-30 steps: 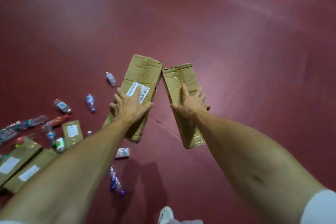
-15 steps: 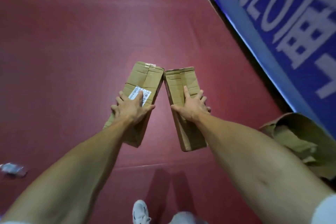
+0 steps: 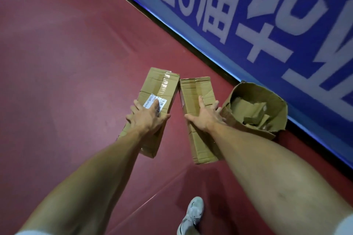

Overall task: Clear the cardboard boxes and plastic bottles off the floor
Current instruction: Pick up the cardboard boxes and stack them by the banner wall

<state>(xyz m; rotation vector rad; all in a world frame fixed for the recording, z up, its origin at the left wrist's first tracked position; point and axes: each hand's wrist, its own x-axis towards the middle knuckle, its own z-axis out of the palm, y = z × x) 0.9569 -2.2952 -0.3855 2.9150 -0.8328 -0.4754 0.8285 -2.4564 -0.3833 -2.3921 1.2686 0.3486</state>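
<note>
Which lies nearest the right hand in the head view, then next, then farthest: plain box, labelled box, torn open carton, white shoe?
1. The plain box, gripped by the right hand itself.
2. The torn open carton, just to its right, and the labelled box, to its left in the left hand: too close to call.
3. The white shoe, at the bottom edge, plainly farthest.

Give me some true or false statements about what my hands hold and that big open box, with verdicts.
The left hand holds the brown cardboard box with the white barcode label. True.
The right hand is empty. False: it holds a plain brown cardboard box.
The large open cardboard bin stands beside the blue banner. True.
That bin is empty. False: cardboard pieces lie inside.
Plastic bottles lie in view. False: the red floor shows none.
</note>
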